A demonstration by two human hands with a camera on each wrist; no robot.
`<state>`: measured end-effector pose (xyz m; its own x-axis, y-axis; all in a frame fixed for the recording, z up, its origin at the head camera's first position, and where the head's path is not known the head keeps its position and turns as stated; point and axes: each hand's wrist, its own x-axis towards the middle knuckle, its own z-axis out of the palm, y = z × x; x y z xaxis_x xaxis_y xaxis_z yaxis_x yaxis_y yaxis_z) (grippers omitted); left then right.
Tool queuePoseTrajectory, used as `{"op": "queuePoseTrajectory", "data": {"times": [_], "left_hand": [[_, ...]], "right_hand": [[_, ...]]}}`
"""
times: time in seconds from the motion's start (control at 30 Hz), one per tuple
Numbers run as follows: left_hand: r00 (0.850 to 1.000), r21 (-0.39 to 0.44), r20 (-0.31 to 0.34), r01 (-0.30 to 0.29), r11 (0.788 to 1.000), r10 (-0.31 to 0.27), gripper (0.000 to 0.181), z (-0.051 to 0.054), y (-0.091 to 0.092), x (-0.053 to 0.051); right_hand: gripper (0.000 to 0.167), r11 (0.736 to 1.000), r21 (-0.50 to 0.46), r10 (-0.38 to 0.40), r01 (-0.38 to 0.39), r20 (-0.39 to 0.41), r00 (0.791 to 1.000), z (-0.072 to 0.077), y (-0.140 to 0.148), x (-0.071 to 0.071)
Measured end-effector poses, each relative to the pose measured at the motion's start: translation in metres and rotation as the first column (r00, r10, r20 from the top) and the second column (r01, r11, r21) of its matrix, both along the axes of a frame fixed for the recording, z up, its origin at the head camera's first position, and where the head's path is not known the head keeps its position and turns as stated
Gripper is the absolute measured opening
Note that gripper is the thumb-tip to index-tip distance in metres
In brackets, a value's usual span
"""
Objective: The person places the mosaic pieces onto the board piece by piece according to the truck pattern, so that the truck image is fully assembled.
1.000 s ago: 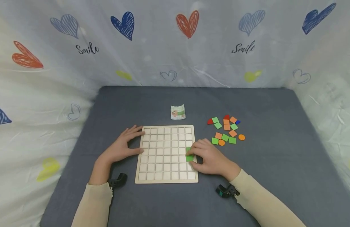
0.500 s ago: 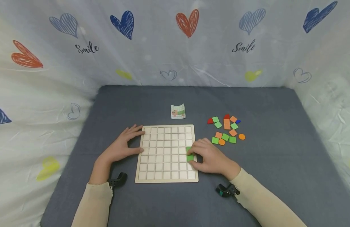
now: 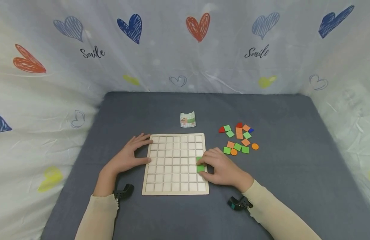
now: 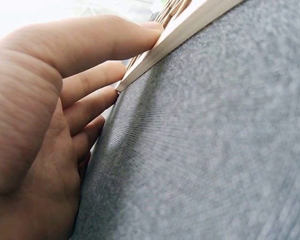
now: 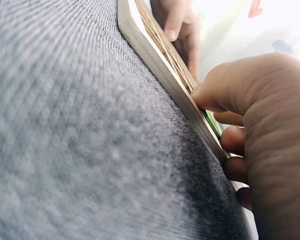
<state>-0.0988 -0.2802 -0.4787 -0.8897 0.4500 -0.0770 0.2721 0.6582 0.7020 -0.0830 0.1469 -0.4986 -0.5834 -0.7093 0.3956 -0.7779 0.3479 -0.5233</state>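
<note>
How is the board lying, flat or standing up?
Lying flat: the board shows its grid from above, and both wrist views show its edge along the grey cloth.

In the head view we record soft, fairly even light, with pale glare patches and bright creases on the curtain (image 3: pixel 161 53). We note dark shadows below the left hand (image 3: pixel 128 156) and right hand (image 3: pixel 223 166). Toward the upper right corner, a blue heart (image 3: pixel 334 21) appears stretched. Detail on the card (image 3: pixel 187 120) is too small to resolve. In both wrist views we observe a washed-out white background and blurred cloth (image 4: pixel 230 140); in the right, heavy shadow borders the board (image 5: pixel 165 75).
</note>
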Motion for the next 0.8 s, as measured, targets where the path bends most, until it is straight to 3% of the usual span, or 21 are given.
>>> {"op": "queuePoseTrajectory", "data": {"times": [0.43,0.6,0.8], "left_hand": [[1.000,-0.001,-0.008,0.006,1.000,-0.006,0.081,0.004,-0.006,-0.002],[1.000,-0.001,-0.015,0.019,1.000,-0.019,0.080,0.001,-0.003,-0.002],[1.000,0.005,-0.018,0.016,1.000,-0.016,0.080,-0.001,-0.001,0.000]], "right_hand": [[0.023,0.998,-0.037,-0.047,0.046,-0.006,0.999,0.006,0.001,-0.001],[0.020,0.991,-0.017,-0.137,0.136,-0.030,0.990,0.005,0.015,0.002],[0.019,0.966,-0.046,-0.257,0.254,-0.065,0.964,0.003,0.039,0.006]]}}
